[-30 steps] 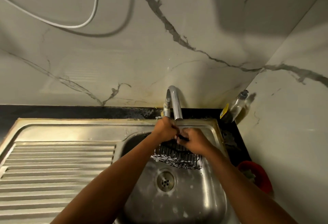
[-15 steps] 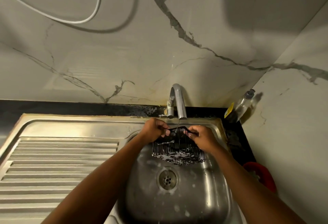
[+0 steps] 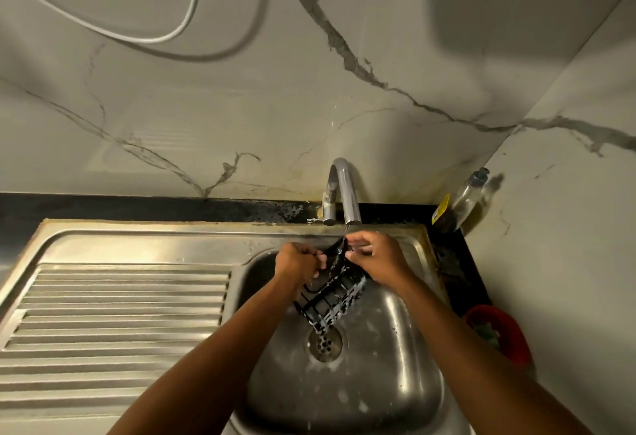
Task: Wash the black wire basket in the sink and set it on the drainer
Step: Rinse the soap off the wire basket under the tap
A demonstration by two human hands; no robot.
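Observation:
The black wire basket (image 3: 332, 298) hangs tilted over the steel sink bowl (image 3: 395, 383), its lower corner above the drain (image 3: 324, 342). My left hand (image 3: 296, 262) grips its upper left edge. My right hand (image 3: 377, 255) pinches the top end of the basket just under the tap spout (image 3: 347, 190). A thin stream of water runs from the spout onto the basket's top. The ribbed drainer (image 3: 113, 317) lies to the left of the bowl with nothing on it.
A soap bottle (image 3: 463, 200) stands in the back right corner on the black counter. A red bowl (image 3: 499, 334) sits to the right of the sink. A marble wall rises close behind and on the right. A white cable hangs on the wall at top left.
The basket has been turned from lying level across the bowl to hanging steeply tilted, one end raised under the spout. Both hands have moved closer together at its top.

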